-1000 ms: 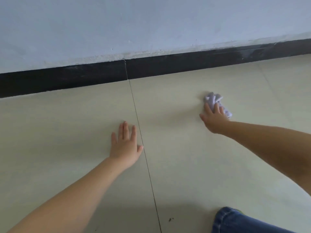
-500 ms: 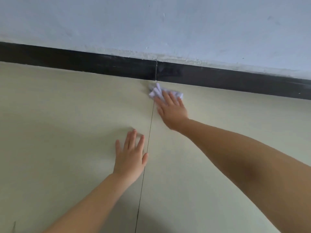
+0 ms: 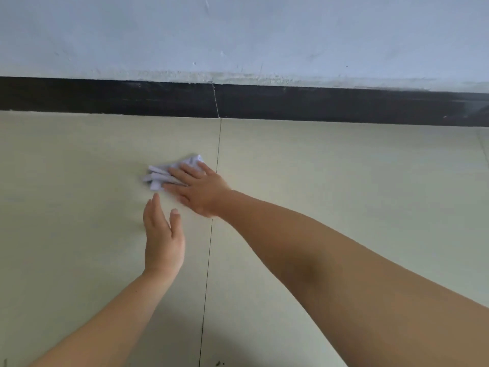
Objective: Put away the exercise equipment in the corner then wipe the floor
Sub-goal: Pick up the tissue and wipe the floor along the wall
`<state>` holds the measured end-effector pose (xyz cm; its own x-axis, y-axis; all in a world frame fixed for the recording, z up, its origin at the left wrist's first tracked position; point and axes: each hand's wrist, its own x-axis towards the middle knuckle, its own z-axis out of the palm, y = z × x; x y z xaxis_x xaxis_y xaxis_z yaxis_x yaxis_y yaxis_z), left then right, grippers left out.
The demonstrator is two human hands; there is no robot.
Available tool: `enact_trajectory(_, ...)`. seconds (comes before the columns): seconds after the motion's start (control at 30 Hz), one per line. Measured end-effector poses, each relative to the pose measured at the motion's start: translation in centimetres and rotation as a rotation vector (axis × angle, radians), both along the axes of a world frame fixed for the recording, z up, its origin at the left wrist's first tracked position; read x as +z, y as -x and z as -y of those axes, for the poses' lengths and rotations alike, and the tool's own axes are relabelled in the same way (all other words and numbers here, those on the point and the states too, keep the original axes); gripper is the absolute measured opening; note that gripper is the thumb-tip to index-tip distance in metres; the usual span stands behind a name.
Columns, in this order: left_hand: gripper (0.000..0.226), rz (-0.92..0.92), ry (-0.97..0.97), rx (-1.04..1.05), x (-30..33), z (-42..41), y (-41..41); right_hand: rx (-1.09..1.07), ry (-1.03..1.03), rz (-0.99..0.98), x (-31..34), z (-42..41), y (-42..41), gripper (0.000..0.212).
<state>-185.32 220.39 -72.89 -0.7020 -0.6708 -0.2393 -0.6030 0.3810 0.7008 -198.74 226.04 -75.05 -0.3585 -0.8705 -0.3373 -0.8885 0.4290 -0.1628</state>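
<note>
The crumpled pale cloth point(image 3: 169, 174) lies on the cream tiled floor point(image 3: 330, 181), just left of a tile seam point(image 3: 211, 229) and a little out from the black skirting board point(image 3: 317, 104), pinned under the straight, spread fingers of the right hand point(image 3: 201, 189). The left hand point(image 3: 162, 239) is near it, fingers straight and relaxed, holding nothing; whether it touches the floor I cannot tell. The likely slip is the flat-pressed cloth bunching or sliding free, leaving patches unwiped; no writing or brand shows.

Open floor point(image 3: 344, 207) all round; only the black skirting point(image 3: 317, 104) blocks passage ahead.
</note>
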Motion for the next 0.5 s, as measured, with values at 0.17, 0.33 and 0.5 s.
enact_trajectory(0.17,0.051,0.176,0.127,-0.211,0.2,-1.8,1.5,-0.983,0.181,-0.098,-1.3,-17.1,7.8,0.051)
enact_trajectory(0.33,0.05,0.414,0.212,-0.555,-0.5,-6.6,4.5,-1.836,0.071,-0.088,-0.1,-31.8,9.1,0.05)
enact_trajectory(0.5,0.051,0.348,0.177,-0.524,-0.7,-7.1,4.3,-1.231,0.143,-0.101,-1.7,-19.8,1.7,0.054)
